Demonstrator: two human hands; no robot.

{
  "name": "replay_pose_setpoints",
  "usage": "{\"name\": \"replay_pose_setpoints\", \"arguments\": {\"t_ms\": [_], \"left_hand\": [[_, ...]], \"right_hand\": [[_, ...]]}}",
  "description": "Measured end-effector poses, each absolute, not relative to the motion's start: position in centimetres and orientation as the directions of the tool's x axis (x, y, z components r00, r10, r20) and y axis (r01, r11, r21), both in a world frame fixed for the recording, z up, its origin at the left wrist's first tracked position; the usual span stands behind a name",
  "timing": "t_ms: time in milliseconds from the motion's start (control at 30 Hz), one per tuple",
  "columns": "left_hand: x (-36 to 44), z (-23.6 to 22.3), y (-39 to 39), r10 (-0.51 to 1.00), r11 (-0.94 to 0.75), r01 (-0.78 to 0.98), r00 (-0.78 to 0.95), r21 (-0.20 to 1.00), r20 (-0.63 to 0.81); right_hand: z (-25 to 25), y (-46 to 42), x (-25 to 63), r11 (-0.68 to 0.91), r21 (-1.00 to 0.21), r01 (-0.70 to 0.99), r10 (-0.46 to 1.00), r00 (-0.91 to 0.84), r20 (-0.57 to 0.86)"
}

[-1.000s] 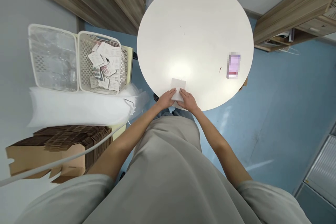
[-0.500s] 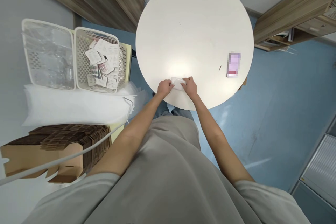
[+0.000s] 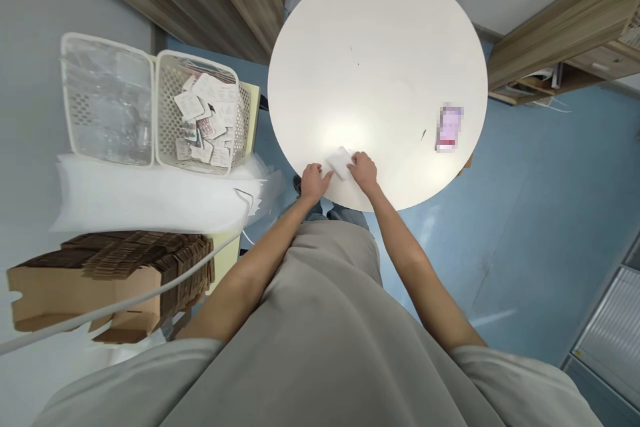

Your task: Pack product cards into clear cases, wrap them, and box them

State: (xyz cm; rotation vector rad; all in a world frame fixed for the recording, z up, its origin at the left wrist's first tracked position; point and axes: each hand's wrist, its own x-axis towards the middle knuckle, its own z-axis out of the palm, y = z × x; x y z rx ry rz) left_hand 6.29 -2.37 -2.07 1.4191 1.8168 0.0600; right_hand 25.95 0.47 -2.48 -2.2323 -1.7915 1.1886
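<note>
A small white packet (image 3: pixel 340 163), flat and roughly rectangular, is at the near edge of the round white table (image 3: pixel 380 33). My right hand (image 3: pixel 363 171) pinches its right side between thumb and fingers. At the packet's lower left is my left hand (image 3: pixel 315 183), thumb and forefinger apart; whether it touches the packet's edge I cannot make out. The packet lies tilted, one corner pointing away from me. Whatever is inside it does not show.
A blurred-out pinkish item (image 3: pixel 449 128) lies at the table's right. To the left stand a white basket of small printed cards (image 3: pixel 205 120), another basket of clear plastic bags (image 3: pixel 107 103), a white stack of sheets or bags (image 3: pixel 155 197) and brown folded cartons (image 3: pixel 125 267).
The packet has turned from lying level to a slant. My left hand has loosened and drawn slightly toward me, while my right hand keeps its pinch. The whole view has shifted slightly.
</note>
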Motion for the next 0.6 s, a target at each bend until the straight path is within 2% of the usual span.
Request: {"name": "replay_pose_setpoints", "arguments": {"t_ms": [133,300,467,600], "left_hand": [[7.3,-1.6,-2.8,0.780,0.382,0.757,0.043,0.530,-0.624],[8.6,-1.9,-1.9,0.782,0.385,0.720,0.078,0.578,-0.618],[7.3,-2.1,-2.1,0.777,0.412,0.675,0.091,0.612,-0.623],[2.8,-2.7,-1.2,0.800,0.455,0.661,-0.009,0.596,-0.600]], "right_hand": [[-1.9,-2.9,24.5,-0.492,-0.475,0.730,0.809,0.183,-0.559],[-1.7,-3.8,24.3,-0.635,-0.465,0.617,0.737,0.304,-0.603],[-1.3,-3.4,23.5,-0.657,-0.455,0.601,0.722,0.329,-0.608],[-2.0,-1.7,18.6,-0.630,-0.469,0.619,0.735,0.281,-0.617]]}}
